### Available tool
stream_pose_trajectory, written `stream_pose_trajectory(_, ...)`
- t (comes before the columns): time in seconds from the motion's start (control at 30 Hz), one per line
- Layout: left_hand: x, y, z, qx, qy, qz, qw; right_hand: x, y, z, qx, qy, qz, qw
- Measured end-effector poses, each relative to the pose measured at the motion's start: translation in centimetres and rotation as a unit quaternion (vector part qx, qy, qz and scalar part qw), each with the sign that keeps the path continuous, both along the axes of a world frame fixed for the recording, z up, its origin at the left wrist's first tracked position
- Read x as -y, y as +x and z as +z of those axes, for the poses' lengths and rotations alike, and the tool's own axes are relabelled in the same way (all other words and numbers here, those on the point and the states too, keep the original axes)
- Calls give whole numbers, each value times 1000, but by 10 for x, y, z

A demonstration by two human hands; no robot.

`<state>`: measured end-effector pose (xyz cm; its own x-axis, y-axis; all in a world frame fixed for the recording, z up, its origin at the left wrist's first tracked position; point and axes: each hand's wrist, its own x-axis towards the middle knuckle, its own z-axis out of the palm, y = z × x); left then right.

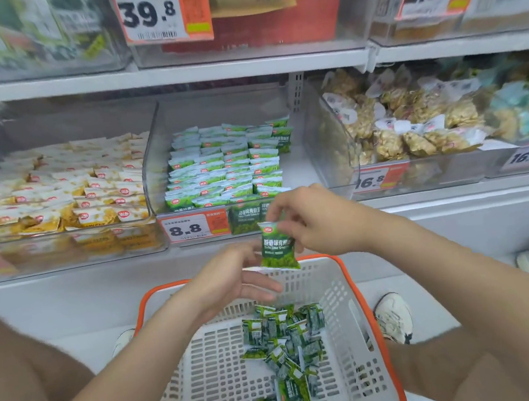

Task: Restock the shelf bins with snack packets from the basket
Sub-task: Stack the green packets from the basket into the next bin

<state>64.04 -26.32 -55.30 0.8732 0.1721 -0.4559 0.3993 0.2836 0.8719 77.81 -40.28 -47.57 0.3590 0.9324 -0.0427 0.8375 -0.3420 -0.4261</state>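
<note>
One green snack packet [277,247] hangs upright at frame centre, pinched at its top edge by the thumb and fingertips of the right hand [317,221]. The left hand [232,281] sits just below and left of it, fingers stretched out and relaxed, gripping nothing; whether it brushes the packet's edge I cannot tell. Both hands are above the far rim of the basket [209,377], a white slotted one with an orange rim at lower centre.

The basket holds a loose pile of green packets [286,343], well over a dozen, overlapping too much for an exact count. Above the hands, the middle bin [216,111], with an 8.8 price tag [191,228] on its front, holds three neat rows of the same green packets. The left bin [56,130] holds yellow-and-white packets, and the right bin [332,148] clear bags of pale puffed snacks.
</note>
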Motion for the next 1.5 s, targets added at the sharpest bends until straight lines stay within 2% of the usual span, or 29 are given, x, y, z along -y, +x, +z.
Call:
stream_pose_trajectory(0.07,-4,-4,12,70,54,-62,994,1,4,7,-31,14,-33,999)
stream_pose_trajectory(0.13,-6,-3,20,111,109,-75,985,0,5,10,-51,33,-45,997)
stream_pose_trajectory(0.2,-4,-1,24,129,146,-43,980,-1,7,13,-68,60,-54,994)
stream_pose_trajectory(0.43,-3,10,34,173,186,35,967,-10,11,17,-96,143,-102,980)
stream_pose_trajectory(0.53,2,18,46,182,220,99,953,-13,15,24,-56,142,-90,984)
stream_pose_trajectory(0.6,2,23,50,182,259,161,935,-17,24,25,-67,153,-100,981)
stream_pose_trajectory(0.63,-1,26,49,187,324,193,907,-20,30,25,-80,174,-117,974)
stream_pose_trajectory(0.67,-5,28,47,201,419,218,858,-24,37,24,-86,197,-139,967)
stream_pose_trajectory(0.73,-13,32,45,242,594,249,726,-32,50,23,-51,227,-190,954)
stream_pose_trajectory(0.77,-18,34,45,249,647,253,675,-35,58,21,-4,221,-215,951)
stream_pose_trajectory(0.83,-31,43,46,252,718,216,612,-39,75,17,121,166,-248,947)
stream_pose_trajectory(0.9,-46,53,47,224,773,142,576,-46,87,14,193,101,-259,941)
stream_pose_trajectory(0.97,-57,61,48,163,797,60,578,-56,96,12,202,46,-265,942)
stream_pose_trajectory(1.1,-66,68,44,53,763,-44,643,-85,113,8,180,-71,-268,944)
stream_pose_trajectory(1.27,-73,73,46,-12,695,-114,710,-119,138,-10,178,-96,-278,939)
stream_pose_trajectory(1.43,-75,76,46,-34,676,-130,725,-143,153,-16,159,-113,-312,930)
stream_pose_trajectory(1.5,-74,75,45,-34,674,-128,726,-149,164,-21,151,-92,-338,924)
